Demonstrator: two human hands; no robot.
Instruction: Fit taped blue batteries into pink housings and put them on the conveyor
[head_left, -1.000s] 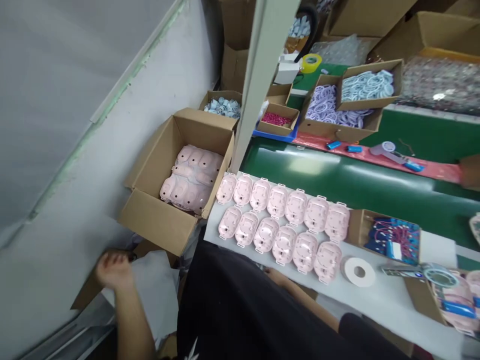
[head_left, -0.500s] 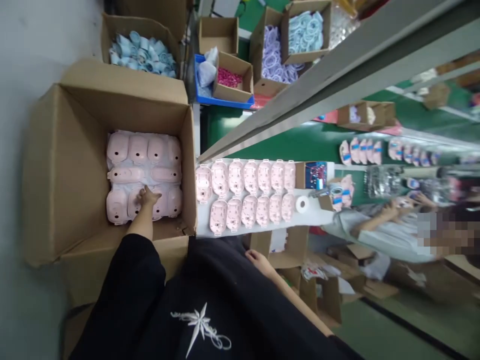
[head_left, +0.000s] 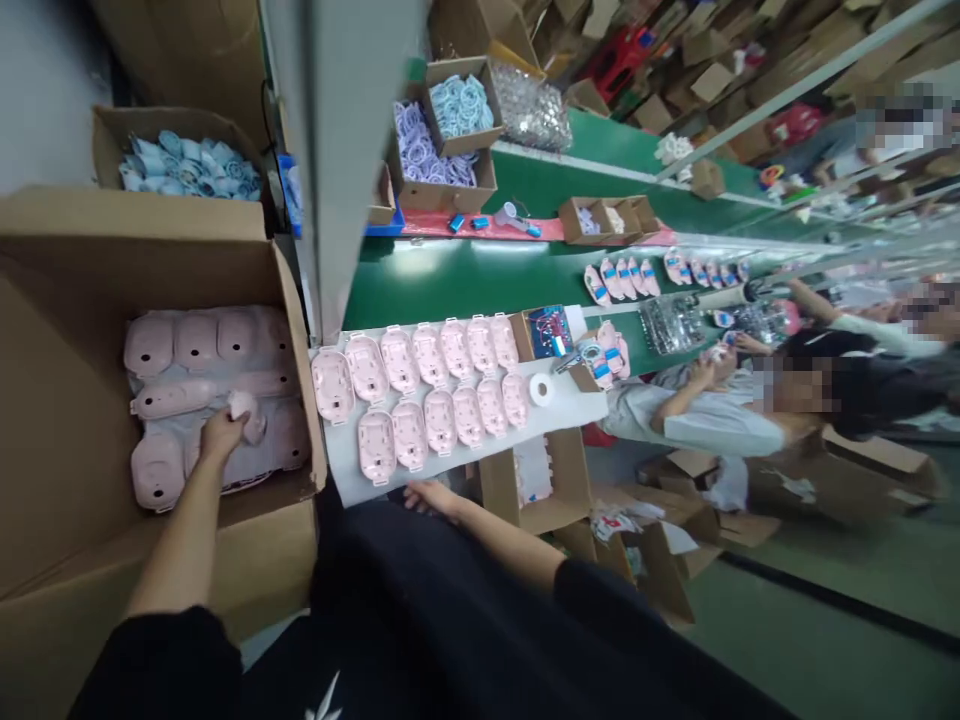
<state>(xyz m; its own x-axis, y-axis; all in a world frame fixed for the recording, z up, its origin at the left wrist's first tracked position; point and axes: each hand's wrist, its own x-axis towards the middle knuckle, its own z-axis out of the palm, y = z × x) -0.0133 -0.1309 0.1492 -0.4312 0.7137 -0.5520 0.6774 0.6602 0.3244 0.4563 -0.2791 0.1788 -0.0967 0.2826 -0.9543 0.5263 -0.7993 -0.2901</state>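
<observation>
My left hand [head_left: 223, 432] is inside a large cardboard box [head_left: 135, 222], closed on a pink plastic shell [head_left: 255, 424] that is tilted up out of its layer. Around it lie several more pink shells [head_left: 156, 345], hollow side down, each with a dark hole. By the near edge of the white-covered bench [head_left: 480, 442] is my right hand [head_left: 431, 497], its fingers loosely extended with nothing visible in them. On the bench, two rows of pink shells [head_left: 409, 435] lie with their inner sides up.
A grey post [head_left: 337, 190] rises between the box and the green line. A tape roll [head_left: 540, 391] and a small box of wired parts [head_left: 551, 332] stand at the bench's far end. Behind the large box is a carton of blue parts [head_left: 191, 165]. A co-worker [head_left: 697, 415] sits further along.
My left hand has closed on a pink shell and tipped it up from the layer. My right hand has moved towards the bench edge. The view has swung to the right.
</observation>
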